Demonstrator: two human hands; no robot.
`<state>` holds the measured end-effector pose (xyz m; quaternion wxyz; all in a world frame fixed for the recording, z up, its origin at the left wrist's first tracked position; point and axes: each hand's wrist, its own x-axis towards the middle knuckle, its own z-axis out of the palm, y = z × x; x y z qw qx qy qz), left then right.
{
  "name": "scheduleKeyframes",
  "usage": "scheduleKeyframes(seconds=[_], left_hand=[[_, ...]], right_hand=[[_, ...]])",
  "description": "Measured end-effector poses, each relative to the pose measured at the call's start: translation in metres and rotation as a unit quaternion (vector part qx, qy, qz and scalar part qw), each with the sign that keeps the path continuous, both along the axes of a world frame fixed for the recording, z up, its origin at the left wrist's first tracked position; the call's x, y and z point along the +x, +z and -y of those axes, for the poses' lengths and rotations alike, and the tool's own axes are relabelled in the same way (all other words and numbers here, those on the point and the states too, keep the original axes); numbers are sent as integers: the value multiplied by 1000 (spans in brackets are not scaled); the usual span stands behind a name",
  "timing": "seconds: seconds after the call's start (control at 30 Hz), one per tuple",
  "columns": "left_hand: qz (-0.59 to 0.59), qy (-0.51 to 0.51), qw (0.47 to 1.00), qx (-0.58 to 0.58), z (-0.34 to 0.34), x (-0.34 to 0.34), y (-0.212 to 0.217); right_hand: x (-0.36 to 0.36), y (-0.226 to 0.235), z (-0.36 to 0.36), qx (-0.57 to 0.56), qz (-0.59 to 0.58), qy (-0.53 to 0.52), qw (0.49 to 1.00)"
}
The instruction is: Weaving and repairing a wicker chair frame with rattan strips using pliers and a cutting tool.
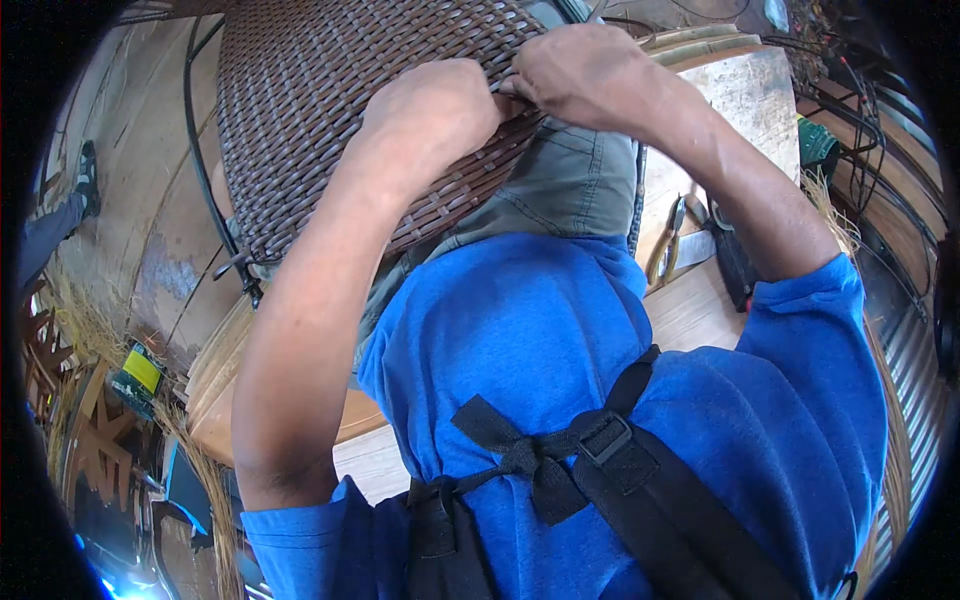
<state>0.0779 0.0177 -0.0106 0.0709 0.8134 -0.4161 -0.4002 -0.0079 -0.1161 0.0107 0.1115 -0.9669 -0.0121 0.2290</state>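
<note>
A brown woven wicker panel [330,110] lies over my lap, its curved near edge resting against my grey-green trousers [565,190]. My left hand [435,105] is closed at the right part of this edge, with its fingertips tucked down out of sight. Right beside it, my right hand [580,75] pinches at the same edge, knuckles up. A short stretch of brown weave shows between the two hands. Whether a loose strand is held in the fingers is hidden.
Pliers with yellowish handles [664,245] and a dark-handled tool [733,255] lie by my right side. A dark metal rod [205,160] runs along the panel's left. At far left a co-worker's shoe [88,180] stands on the floor. Cables [870,150] hang at the right.
</note>
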Motion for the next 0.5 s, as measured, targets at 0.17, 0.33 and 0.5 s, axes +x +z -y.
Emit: scheduleKeyframes(seconds=[0.17,0.33,0.5], left_hand=[[81,-54,994,-59,-51,8,20],[72,123,984,111,-155,33,63],[0,220,975,21,-154,5,38]], right_hand=[[39,102,-5,71,-1,-444,893],[-55,65,67,75,343,-500,792],[-108,-28,72,233,155,-627,727]])
